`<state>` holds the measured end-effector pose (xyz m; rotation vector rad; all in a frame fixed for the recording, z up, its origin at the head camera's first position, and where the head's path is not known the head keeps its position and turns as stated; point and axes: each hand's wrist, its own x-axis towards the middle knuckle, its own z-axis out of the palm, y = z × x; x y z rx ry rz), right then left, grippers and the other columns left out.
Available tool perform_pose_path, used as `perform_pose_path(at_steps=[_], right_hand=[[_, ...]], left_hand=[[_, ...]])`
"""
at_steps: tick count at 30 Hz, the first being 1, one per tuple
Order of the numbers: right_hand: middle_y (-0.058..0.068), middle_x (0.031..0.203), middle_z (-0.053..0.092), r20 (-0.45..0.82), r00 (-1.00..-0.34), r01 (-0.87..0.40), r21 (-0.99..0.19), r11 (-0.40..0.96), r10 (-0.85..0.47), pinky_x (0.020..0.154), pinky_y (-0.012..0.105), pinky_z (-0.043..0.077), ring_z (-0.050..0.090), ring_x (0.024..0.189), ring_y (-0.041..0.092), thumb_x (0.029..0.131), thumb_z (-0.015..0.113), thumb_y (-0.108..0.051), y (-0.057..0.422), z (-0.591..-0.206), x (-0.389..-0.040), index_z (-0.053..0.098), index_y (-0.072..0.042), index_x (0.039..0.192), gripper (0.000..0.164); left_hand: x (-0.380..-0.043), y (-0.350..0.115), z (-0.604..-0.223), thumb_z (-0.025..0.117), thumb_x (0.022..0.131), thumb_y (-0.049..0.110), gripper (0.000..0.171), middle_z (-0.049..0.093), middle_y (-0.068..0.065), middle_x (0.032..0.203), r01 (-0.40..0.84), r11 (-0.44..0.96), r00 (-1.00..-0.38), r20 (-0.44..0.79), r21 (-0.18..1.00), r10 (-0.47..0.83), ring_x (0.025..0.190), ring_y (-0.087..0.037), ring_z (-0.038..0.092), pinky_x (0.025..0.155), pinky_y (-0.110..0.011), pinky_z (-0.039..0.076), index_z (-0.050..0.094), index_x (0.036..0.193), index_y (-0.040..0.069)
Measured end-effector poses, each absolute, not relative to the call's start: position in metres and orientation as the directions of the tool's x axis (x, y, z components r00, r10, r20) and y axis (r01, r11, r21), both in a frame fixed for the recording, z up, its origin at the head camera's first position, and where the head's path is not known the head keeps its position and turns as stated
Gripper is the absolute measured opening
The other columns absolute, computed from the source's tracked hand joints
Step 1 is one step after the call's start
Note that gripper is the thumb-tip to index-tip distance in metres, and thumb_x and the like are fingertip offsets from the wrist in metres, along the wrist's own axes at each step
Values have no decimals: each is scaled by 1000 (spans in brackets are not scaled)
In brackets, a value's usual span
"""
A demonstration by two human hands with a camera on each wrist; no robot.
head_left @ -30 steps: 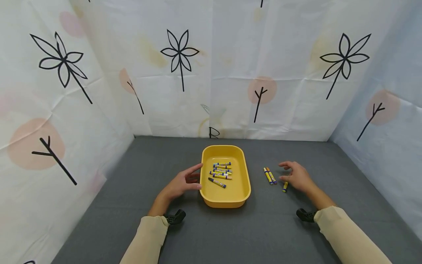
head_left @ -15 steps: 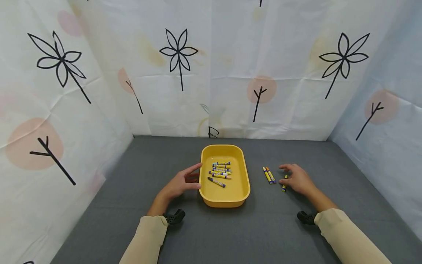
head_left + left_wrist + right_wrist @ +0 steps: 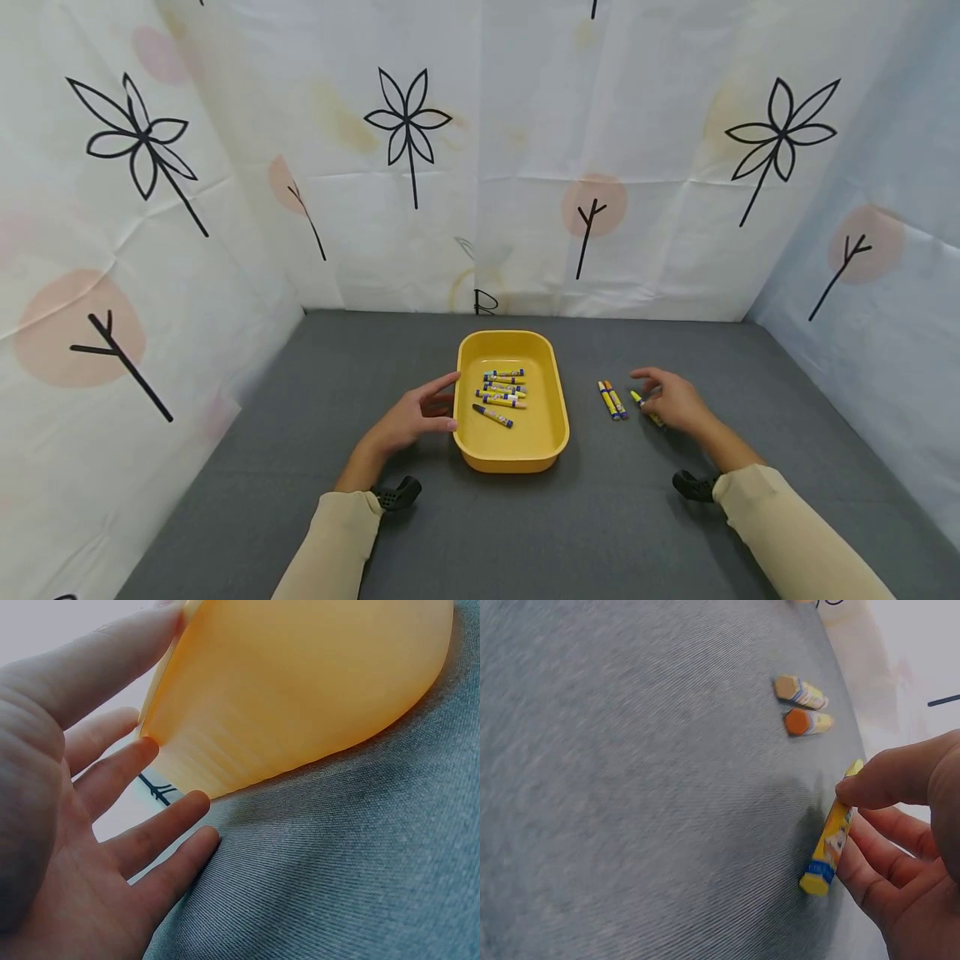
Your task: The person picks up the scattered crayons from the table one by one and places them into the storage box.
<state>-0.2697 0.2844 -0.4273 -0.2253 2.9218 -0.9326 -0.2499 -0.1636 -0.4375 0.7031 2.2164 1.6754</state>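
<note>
My right hand (image 3: 677,404) pinches a yellow crayon (image 3: 832,844) between thumb and fingers, close over the grey cloth. In the head view the bright yellow tip of this crayon pokes out past the fingers and much of its wrapper is hidden. Left of that hand, two more crayons (image 3: 613,400) lie side by side on the cloth; the right wrist view shows a tan end and an orange end. With fairly straight fingers, my left hand (image 3: 402,418) touches the left rim of a yellow tray (image 3: 513,466). Several wrapped crayons (image 3: 504,389) lie in a loose column inside the tray.
Grey cloth (image 3: 540,533) covers the table. White printed fabric (image 3: 517,108) hangs behind it and along both sides. A dark wrist strap (image 3: 397,493) sits below the left hand, another strap (image 3: 693,487) below the right.
The yellow crayon, lying under the right hand earlier, is now pinched and turned, its tip pointing up and left. The left hand and tray have stayed in place.
</note>
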Motion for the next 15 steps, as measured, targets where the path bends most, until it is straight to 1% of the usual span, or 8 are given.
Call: perform_pose_path(at_steps=[3, 6, 10, 13, 15], right_hand=[[25, 110, 60, -14, -990, -104, -597, 795, -140, 63, 39, 51, 61, 89, 32, 82, 62, 8, 281, -425, -272, 54, 4, 131, 50], [25, 111, 61, 29, -989, -132, -602, 787, -144, 63, 39, 52, 61, 91, 34, 84, 59, 9, 277, -423, -274, 59, 5, 126, 43], [25, 115, 61, 107, -979, -202, -617, 761, -174, 71, 45, 54, 60, 99, 38, 88, 60, 6, 272, -416, -275, 61, 6, 122, 34], [24, 118, 61, 139, -974, -225, -633, 740, -178, 76, 48, 53, 59, 103, 38, 90, 60, 4, 267, -409, -277, 61, 5, 123, 33], [23, 120, 61, 141, -975, -222, -648, 729, -172, 77, 47, 53, 58, 105, 37, 91, 60, 3, 262, -405, -278, 61, 3, 124, 33]], left_hand=[[-254, -165, -445, 68, 89, 2, 77, 32, -21, 153, 220, 206, -845, 81, 953, 528, 133, -42, 38, 104, -55, 38, 27, 154, 8], [-258, -167, -454, 69, 90, 4, 77, 33, -18, 153, 232, 201, -844, 95, 952, 527, 134, -40, 39, 104, -54, 38, 28, 155, 12], [-261, -168, -458, 71, 89, 9, 77, 35, -14, 153, 243, 195, -842, 107, 950, 529, 133, -37, 41, 103, -52, 40, 30, 154, 15], [-261, -168, -459, 72, 89, 11, 78, 35, -13, 153, 244, 196, -843, 108, 950, 527, 133, -35, 42, 103, -50, 41, 31, 154, 15], [-261, -167, -458, 72, 89, 11, 78, 35, -14, 153, 246, 198, -843, 109, 949, 527, 133, -36, 42, 102, -50, 41, 30, 154, 14]])
